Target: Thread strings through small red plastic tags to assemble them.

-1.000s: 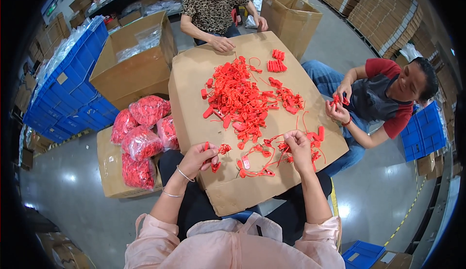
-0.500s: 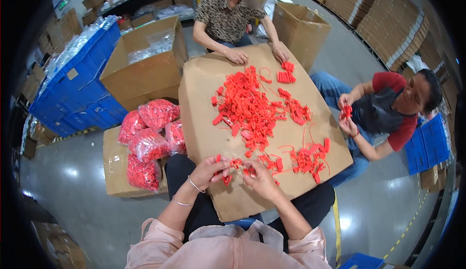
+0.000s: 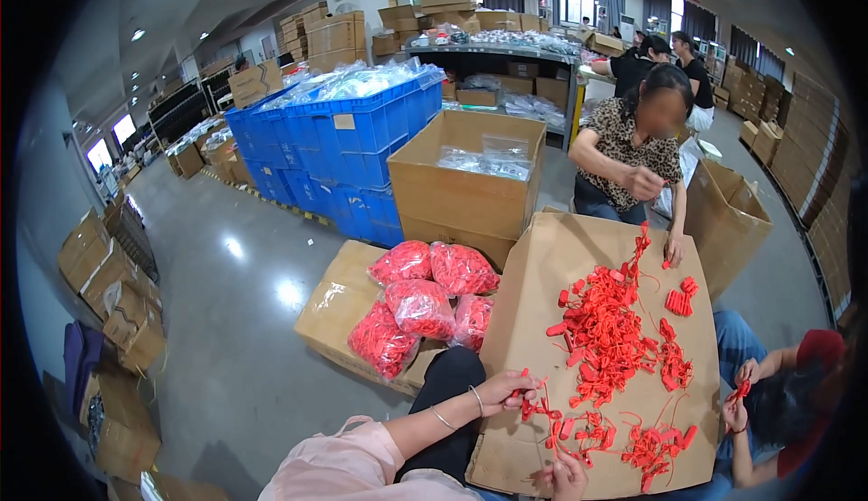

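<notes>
My left hand (image 3: 506,392), with bangles on its wrist, is closed on a red cord piece (image 3: 533,403) over the near left part of the cardboard-topped table (image 3: 511,338). Lower down, at the near edge, my right hand (image 3: 565,477) pinches part of the red cord, its fingers partly hidden. Slack red strands and small red tabs hang between the two hands. Just beyond lies a big tangled heap of red corded pieces (image 3: 608,338). Smaller piles of them (image 3: 655,445) lie to the right of my hands.
Clear bags packed with red pieces (image 3: 420,308) sit on a carton (image 3: 339,297) left of the table. Behind them stand an open cardboard box (image 3: 466,189) and stacked blue crates (image 3: 353,135). Co-workers at the far side (image 3: 633,153) and right (image 3: 787,401) handle red pieces.
My view has swung left and up, so the table appears farther right. My hands still hold red cord. The far co-worker has raised one hand from the table.
</notes>
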